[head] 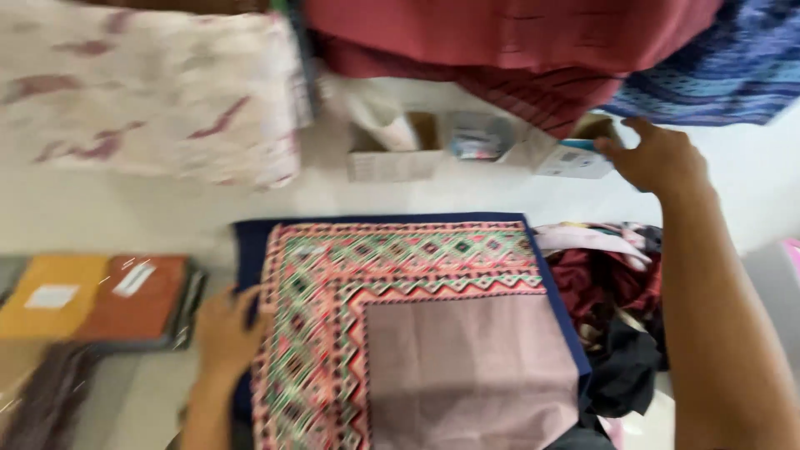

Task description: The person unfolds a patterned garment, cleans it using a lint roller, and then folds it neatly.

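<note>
Fingers of the left hand (223,329) lie spread on the left border of a folded patterned cloth (417,325), palm down, pressing rather than pinching; the grip is released, flat on the fabric. The cloth sits directly under and to the right of that hand, a square piece with a dark blue edge, a broad band of pink, green and black diamond figures, and a plain mauve field in its lower right part. Its far edge runs straight and parallel to the white surface (167,217) beyond it.

The right hand (658,158) is stretched well away from the cloth, up at the far right, fingers loosely curled over the corner of a small white and blue box (575,158) (whether it has actually closed on the box I cannot tell, the picture being blurred there). Just left of that box stand open cardboard boxes (392,150) with small items inside.

Right of the cloth, touching its edge, lies a heap of crumpled garments (612,292) in maroon, black and pink, which crowds that side. Left of the left hand there is bare surface, then flat orange and yellow packets (100,296) near the left edge. Between the cloth's far edge and the boxes a strip of surface is open. Above, hanging fabrics close the far side: a pale printed one (150,92), a red one (517,42), a blue striped one (717,67).
</note>
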